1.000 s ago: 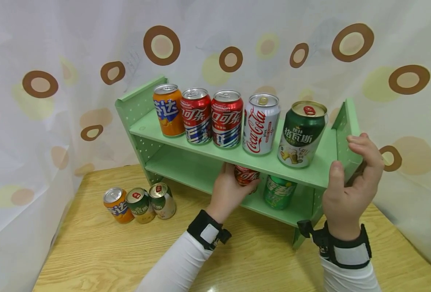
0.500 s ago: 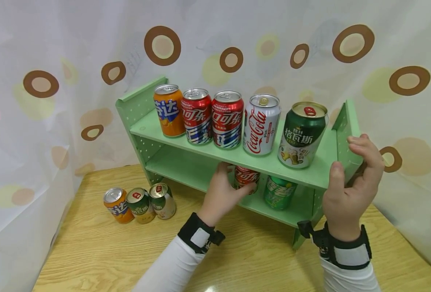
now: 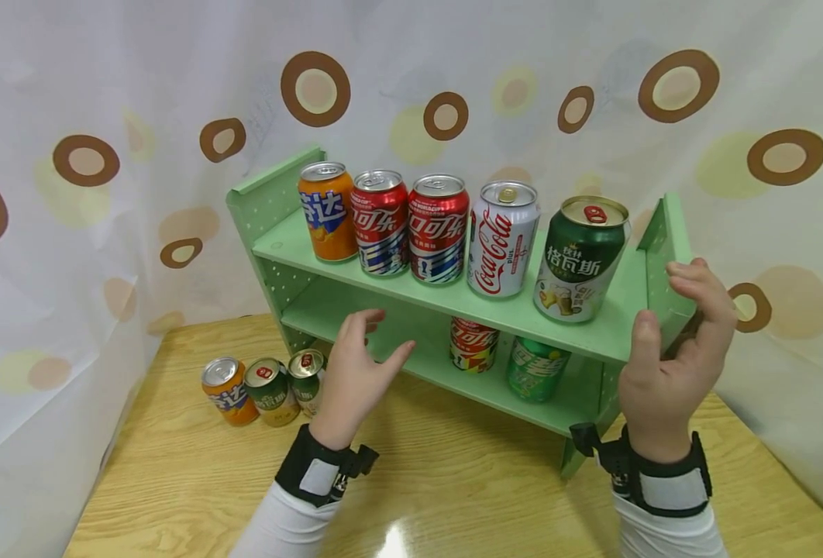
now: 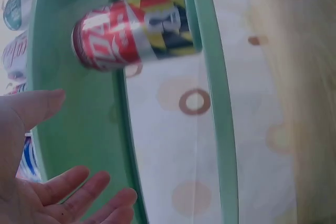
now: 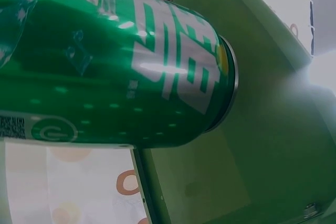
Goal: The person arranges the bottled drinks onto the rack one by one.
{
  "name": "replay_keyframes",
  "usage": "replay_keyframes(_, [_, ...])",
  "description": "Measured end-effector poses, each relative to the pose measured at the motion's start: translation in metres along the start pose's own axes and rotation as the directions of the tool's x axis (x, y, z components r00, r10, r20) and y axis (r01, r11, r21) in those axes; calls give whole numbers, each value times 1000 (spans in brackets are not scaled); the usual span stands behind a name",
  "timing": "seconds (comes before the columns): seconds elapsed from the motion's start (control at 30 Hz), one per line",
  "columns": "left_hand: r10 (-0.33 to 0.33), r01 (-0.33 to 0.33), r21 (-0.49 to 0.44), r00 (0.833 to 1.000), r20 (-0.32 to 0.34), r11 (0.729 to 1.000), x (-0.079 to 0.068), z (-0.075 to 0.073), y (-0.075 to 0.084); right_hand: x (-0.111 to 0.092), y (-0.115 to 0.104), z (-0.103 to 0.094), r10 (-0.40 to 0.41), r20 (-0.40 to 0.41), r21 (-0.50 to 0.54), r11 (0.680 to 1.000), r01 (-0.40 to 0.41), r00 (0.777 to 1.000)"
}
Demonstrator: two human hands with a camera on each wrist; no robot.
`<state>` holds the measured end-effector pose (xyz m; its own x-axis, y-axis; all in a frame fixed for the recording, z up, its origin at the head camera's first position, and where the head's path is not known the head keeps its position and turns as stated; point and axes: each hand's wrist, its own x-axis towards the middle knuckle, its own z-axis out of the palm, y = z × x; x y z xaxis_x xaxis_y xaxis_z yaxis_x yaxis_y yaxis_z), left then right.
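A green two-tier shelf rack (image 3: 335, 306) stands tilted across the head view. My left hand (image 3: 357, 380) is held in front of its lower tier, fingers spread and holding nothing. To the right of that hand, a red cola can (image 3: 473, 346) stands upright on the lower tier; the left wrist view shows the same red can (image 4: 131, 30) apart from the fingertips. Beside it is a green soda can (image 3: 535, 370), which fills much of the right wrist view. My right hand (image 3: 676, 372) holds the rack's right end panel, thumb in front and fingers along the outside.
On the upper tier stand an orange can (image 3: 328, 217), two red cola cans (image 3: 380, 225), a white cola can (image 3: 502, 240) and a dark green can (image 3: 579, 263). An orange can (image 3: 228, 391) and two green-and-gold cans (image 3: 270, 394) stand on the wooden table (image 3: 174, 480) at left.
My left hand has let go of the red cola can on the lower tier and moved left and toward me, its fingers opening. The right hand stays at the rack's end.
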<state>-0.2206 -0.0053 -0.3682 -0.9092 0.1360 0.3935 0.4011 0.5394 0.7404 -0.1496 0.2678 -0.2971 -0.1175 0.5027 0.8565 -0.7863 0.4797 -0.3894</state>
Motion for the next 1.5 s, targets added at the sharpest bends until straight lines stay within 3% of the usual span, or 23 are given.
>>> replay_keyframes(0.37, [-23,29,111,998,-60,993,-9,-36,-30,0,-2,1,17,-1,0,1000,-17,1000])
replay_keyframes(0.67, [-100,100,216,995,-12,971,-13,-55,-55,2,-3,3,6,-19,-4,1000,-6,1000])
replay_keyframes(1.03, [-60,64,316,998,-22,947,-16,-51,-86,1,-3,2,13,-11,1,1000,-13,1000])
replay_keyframes(1.27, [-67,60,362,998,7,930,-13,-47,-100,1,-2,3,10,-14,4,1000,-10,1000])
replay_keyframes(1.37, [-42,26,397,999,31,917,-12,-45,-104,1,-2,3,9,-16,8,1000,-9,1000])
replay_keyframes(1.5, [21,-53,476,997,72,878,-10,-43,-112,1,-3,3,4,-16,4,1000,-4,1000])
